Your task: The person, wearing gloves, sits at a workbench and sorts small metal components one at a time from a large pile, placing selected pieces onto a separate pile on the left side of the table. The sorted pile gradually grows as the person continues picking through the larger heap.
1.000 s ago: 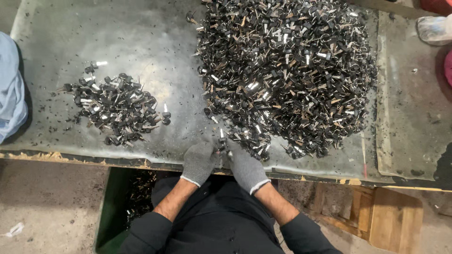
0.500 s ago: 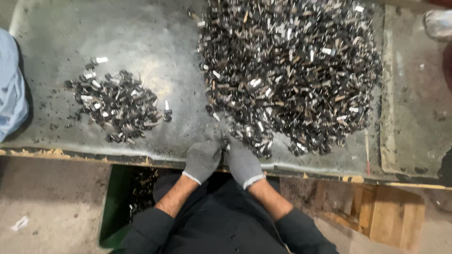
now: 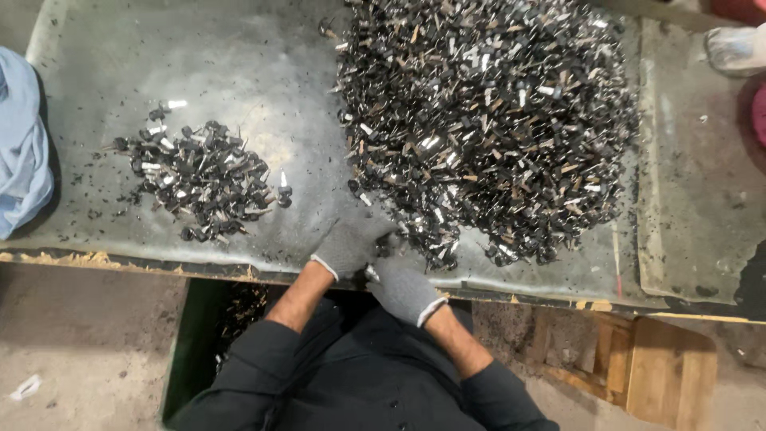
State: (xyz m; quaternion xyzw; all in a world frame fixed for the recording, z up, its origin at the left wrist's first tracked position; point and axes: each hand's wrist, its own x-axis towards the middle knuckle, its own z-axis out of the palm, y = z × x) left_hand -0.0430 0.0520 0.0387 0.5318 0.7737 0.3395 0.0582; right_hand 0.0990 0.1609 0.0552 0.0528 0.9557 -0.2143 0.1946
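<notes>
The large pile of small metal parts (image 3: 487,128), dark bodies with bright and coppery pins sticking every way, covers the upper right of the grey metal tabletop (image 3: 247,64). Its near fringe comes down to the table's front edge, and there both gloved hands meet. From the fingers the heap lies at about one o'clock; the pieces point in all directions, so no single long axis can be read for the piece being worked.

The left hand (image 3: 349,243) in a grey knit glove rests on the tabletop at the pile's lower left edge, fingers curled inward toward the right hand. The right hand (image 3: 403,287), gloved the same, sits just below it at five o'clock, over the table edge, fingers also bent. The two hands touch or nearly touch, and a small bright bit shows between them, but whether either hand pinches it cannot be told. The left hand is the nearer to the heap.

At nine o'clock from the hands, well apart, lies a smaller pile of dark parts (image 3: 199,179). Further left, a pale blue cloth (image 3: 20,152) hangs at the table's end. Below the table edge stands a green bin (image 3: 179,351).
</notes>
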